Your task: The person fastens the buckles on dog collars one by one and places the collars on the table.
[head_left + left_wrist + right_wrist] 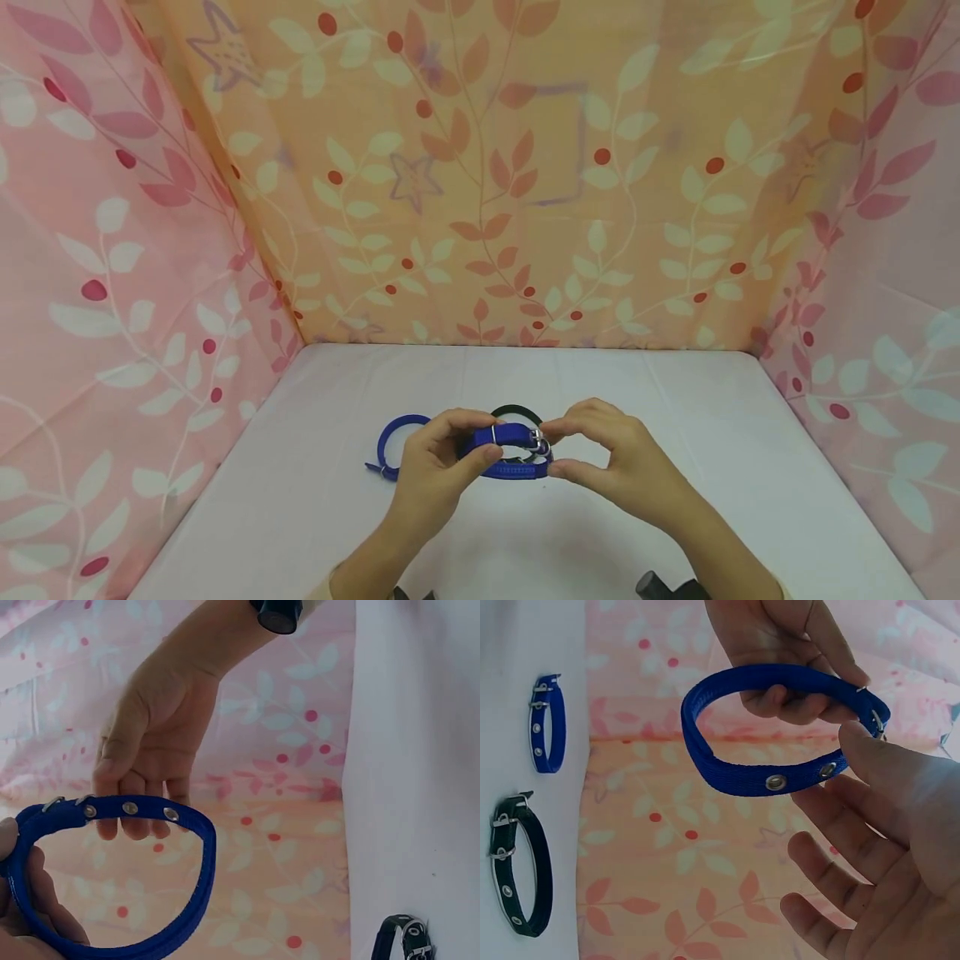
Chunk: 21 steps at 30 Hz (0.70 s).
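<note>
Hands are holding one blue collar (510,450) up above the white table (300,517). Left hand (438,467) is gripping the band; right hand (615,458) is pinching by its buckle (538,440). Next, I think, the strap end needs feeding through. Another blue collar (547,724) and a dark collar (521,862) are lying behind.

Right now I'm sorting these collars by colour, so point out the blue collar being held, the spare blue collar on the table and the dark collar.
held blue collar (727,776): right wrist view, on the strap's lower band.
spare blue collar (553,724): right wrist view, on its strap.
dark collar (538,870): right wrist view, on its strap.
</note>
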Tool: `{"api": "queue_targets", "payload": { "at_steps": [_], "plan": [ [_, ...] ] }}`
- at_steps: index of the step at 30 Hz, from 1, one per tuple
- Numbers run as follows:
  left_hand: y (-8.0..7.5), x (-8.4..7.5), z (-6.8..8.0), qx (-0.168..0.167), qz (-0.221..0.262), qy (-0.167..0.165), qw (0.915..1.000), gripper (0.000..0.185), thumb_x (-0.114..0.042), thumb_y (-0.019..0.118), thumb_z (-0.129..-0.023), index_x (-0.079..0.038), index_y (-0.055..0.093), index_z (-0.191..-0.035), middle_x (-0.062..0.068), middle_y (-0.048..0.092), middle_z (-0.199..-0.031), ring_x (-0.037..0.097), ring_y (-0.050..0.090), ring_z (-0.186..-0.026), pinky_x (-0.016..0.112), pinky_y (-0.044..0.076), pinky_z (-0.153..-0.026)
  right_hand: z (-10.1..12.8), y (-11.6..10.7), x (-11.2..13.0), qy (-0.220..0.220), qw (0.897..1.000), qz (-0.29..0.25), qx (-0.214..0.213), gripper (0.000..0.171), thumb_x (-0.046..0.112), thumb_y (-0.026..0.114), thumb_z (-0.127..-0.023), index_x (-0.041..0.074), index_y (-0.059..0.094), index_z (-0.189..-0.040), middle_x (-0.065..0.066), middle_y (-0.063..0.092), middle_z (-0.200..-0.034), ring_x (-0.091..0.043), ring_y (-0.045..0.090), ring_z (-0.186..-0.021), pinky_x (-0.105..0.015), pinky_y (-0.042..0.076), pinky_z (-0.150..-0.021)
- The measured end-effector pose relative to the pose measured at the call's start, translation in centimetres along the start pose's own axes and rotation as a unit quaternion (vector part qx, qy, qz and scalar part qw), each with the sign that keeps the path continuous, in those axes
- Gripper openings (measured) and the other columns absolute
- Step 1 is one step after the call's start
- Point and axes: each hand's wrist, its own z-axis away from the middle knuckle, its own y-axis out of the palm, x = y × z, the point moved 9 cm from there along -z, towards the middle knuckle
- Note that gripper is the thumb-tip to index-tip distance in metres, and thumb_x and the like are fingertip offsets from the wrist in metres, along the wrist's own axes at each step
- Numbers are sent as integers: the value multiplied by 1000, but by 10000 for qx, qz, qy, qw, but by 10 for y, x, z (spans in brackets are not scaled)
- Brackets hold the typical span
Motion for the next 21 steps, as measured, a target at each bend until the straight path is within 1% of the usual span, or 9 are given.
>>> {"api": "queue_targets", "payload": {
  "at_steps": [3,5,7,9,11,13,17,19,21],
  "plan": [
    [1,-4,0,122,277,312,9991,26,-2,72,-94,1,66,-119,12,67,-117,16,66,-104,28,59,-91,0,3,-2,38,10000,25,47,31,26,84,-86,30,74,-116,20,70,-106,-5,61,-107,-27,55,-87],
    [1,-8,-1,225,329,536,9978,26,2,71,-94,3,65,-120,14,67,-117,17,66,-106,27,58,-92,0,3,-3,40,9999,115,2,30,24,85,-85,32,74,-112,22,70,-104,-4,62,-106,-27,55,-87],
    [1,-11,-2,297,217,695,9969,26,4,70,-94,2,66,-120,15,68,-118,18,65,-109,26,57,-95,0,1,-2,24,9997,230,-88,30,22,86,-84,32,75,-110,23,69,-103,-4,62,-105,-26,55,-87],
    [-2,-13,-4,311,-33,763,9966,26,4,69,-94,0,66,-120,14,69,-118,20,65,-112,26,54,-100,0,-3,0,-50,9990,384,-217,30,19,87,-83,31,75,-108,22,70,-102,-5,62,-105,-26,53,-88],
    [-4,-14,-5,307,-311,718,9965,26,2,69,-95,-4,68,-121,13,70,-119,22,64,-116,27,52,-103,0,-8,2,-111,9978,549,-352,30,18,87,-82,30,76,-107,21,70,-101,-6,61,-105,-24,50,-90],
    [-7,-12,-7,277,-576,539,9965,26,-2,70,-96,-8,69,-121,9,71,-120,22,64,-119,27,51,-104,0,-12,4,-212,9962,699,-479,30,17,88,-81,29,76,-106,20,71,-101,-7,61,-105,-23,48,-92],
    [-14,-9,-9,189,-1126,251,9931,27,-12,73,-95,-18,73,-121,-1,72,-121,19,66,-119,26,54,-100,0,-18,9,-523,9921,933,-650,30,16,88,-80,27,77,-105,19,72,-100,-8,61,-104,-23,43,-95],
    [-17,-10,-10,119,-1478,263,9886,27,-15,74,-94,-22,74,-120,-6,73,-118,16,67,-115,25,55,-98,0,-20,11,-705,9897,1010,-733,29,16,88,-79,25,77,-105,18,72,-99,-9,61,-103,-24,41,-96],
    [-19,-11,-10,59,-1805,379,9828,27,-17,76,-93,-24,75,-119,-9,74,-115,14,68,-112,24,55,-96,0,-22,13,-849,9870,1096,-815,28,17,88,-79,25,77,-104,18,72,-98,-9,61,-102,-24,40,-97]
  ]
}}
